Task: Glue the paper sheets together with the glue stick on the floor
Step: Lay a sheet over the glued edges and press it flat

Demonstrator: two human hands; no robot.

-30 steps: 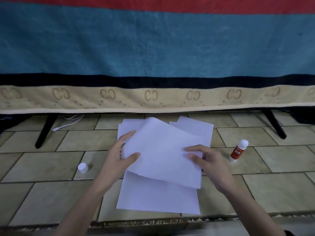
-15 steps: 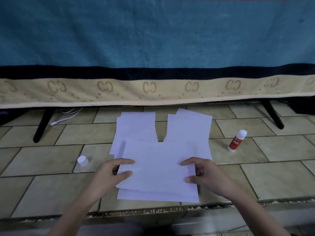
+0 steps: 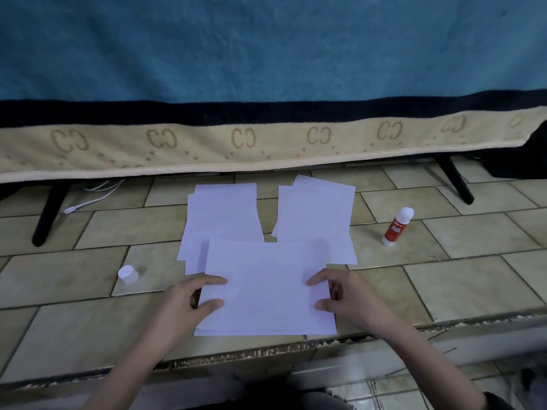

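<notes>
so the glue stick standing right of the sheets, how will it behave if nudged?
The glue stick stands upright, tall on a small base, so it probably tips easily. Being round, it would likely roll across the tiled floor. Probably light.

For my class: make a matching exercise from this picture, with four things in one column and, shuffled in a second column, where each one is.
Things
1. glue stick
2. white cap
3. front paper sheet
4. white cable

Places
A. under both hands, nearest the person
B. upright on the tiles, right of the papers
C. on the tiles, left of the papers
D. on the floor under the blanket's edge, far left

Pairs: 1-B, 2-C, 3-A, 4-D
</notes>
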